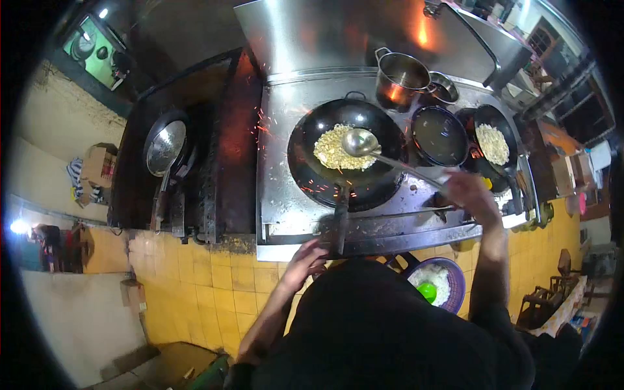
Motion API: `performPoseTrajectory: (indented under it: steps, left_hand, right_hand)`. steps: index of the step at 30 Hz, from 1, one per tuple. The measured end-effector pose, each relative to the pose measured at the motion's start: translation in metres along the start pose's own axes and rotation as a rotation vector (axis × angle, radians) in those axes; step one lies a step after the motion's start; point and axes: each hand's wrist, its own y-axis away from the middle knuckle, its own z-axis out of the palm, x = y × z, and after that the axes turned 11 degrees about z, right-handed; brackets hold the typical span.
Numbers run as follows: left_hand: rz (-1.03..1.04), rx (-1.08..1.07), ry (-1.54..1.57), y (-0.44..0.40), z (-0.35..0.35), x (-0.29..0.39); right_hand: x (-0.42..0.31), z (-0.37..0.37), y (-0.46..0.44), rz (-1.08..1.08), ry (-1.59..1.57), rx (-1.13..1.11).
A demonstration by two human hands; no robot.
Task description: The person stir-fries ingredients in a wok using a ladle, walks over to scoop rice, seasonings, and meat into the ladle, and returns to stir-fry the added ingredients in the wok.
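Observation:
My right hand [469,194], slightly blurred, is closed round the long handle of a metal ladle [361,142]. The ladle's bowl is over pale yellow, finely broken-up food [331,151] in a large black wok [380,190] on the stove. The wok's handle [341,224] points towards my body. To the left of that handle, at the stove's front edge, is my left hand [307,263]. Its fingers are loosely bent and apart, with nothing visible in them. Orange sparks fly around the wok and to its left.
A steel pot [398,77] stands behind the wok, with a dark pan [439,135] of liquid to the right. Farther right, another pan holds pale food [493,144]. A purple basket [458,286] of white rice with a green scoop [427,292] is below. At left lies a strainer [166,148].

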Motion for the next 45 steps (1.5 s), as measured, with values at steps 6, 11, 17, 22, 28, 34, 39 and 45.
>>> performPoseTrajectory:
  steps: [6, 11, 17, 22, 28, 34, 39, 45]
  left_hand:
    - [0.774, 0.542, -0.302, 0.063, -0.034, 0.091]
    - [1.235, 0.893, -0.779, 0.046, -0.087, 0.184]
    - [0.857, 0.979, -1.484, -0.005, -0.11, 0.178]
    - [0.912, 0.957, -1.393, -0.008, -0.111, 0.178]
    - [0.852, 0.917, -1.406, -0.006, -0.104, 0.183]
    - [0.837, 0.926, -1.441, -0.012, -0.101, 0.188]
    - [0.812, 0.884, -1.451, -0.002, -0.099, 0.184]
    - [0.838, 0.876, -1.438, -0.002, -0.097, 0.188]
  right_hand:
    - [-0.072, 0.061, -0.139, -0.538, -0.485, 0.567]
    - [-0.143, 0.095, -0.169, -0.713, -0.78, 0.137]
    - [-0.147, 0.15, -0.176, -0.661, -0.635, 0.139]
    - [-0.105, 0.141, -0.165, -0.612, -0.724, 0.109]
    - [-0.076, 0.1, -0.153, -0.714, -0.517, 0.156]
    - [-0.092, 0.098, -0.14, -0.788, -0.348, 0.398]
    - [-0.101, 0.085, -0.167, -0.811, -0.509, 0.361]
    - [-0.12, 0.097, -0.206, -0.792, -0.32, 0.453]
